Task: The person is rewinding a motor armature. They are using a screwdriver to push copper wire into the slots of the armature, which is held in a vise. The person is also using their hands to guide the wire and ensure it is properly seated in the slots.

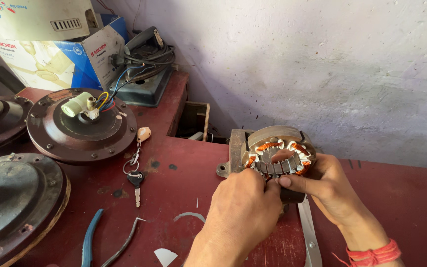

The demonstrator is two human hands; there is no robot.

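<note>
A round motor stator (278, 157) with copper windings and grey steel teeth rests on a metal stand at the middle of the dark red table (184, 168). My right hand (324, 185) grips its right side, thumb across the front teeth. My left hand (245, 210) is closed at the stator's lower front edge, fingertips pinched against the teeth by my right thumb. What the fingers pinch is hidden. A red thread band circles my right wrist.
Three dark round fan motor housings (81, 126) lie at left, one with coloured wires. A key on a ring (136, 180), blue-handled pliers (91, 240), a metal strip (308, 232) and paper scraps lie near. Cardboard boxes and a blue device stand behind. A wall rises close behind.
</note>
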